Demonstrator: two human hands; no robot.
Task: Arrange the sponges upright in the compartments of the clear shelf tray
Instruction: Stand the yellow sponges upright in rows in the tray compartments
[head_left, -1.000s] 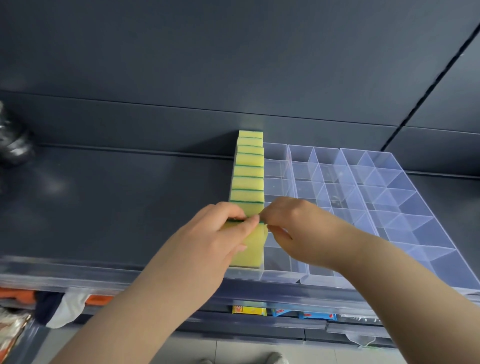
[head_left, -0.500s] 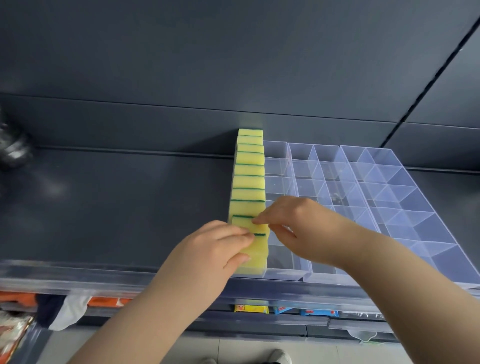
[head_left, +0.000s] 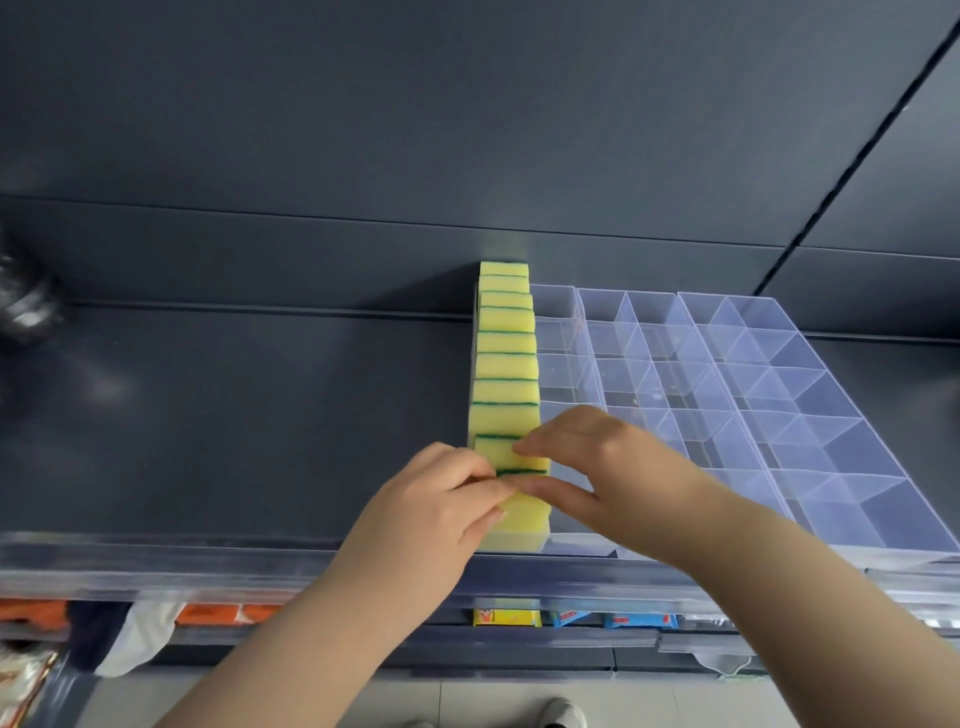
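From my remote view, the front sponge (head_left: 522, 512) stood upright at the near end of the clear shelf tray's (head_left: 810, 415) leftmost column, directly between both hands. Its long axis ran left to right, across the column. My left hand (head_left: 431, 514) pinched its left top edge; my right hand (head_left: 602, 467) had thumb and forefinger closed lightly over the top of it and the sponge behind. Both were equally near. Compared with a second before, the sponge had sunk lower and squarer into its compartment, and my right hand had slid forward.
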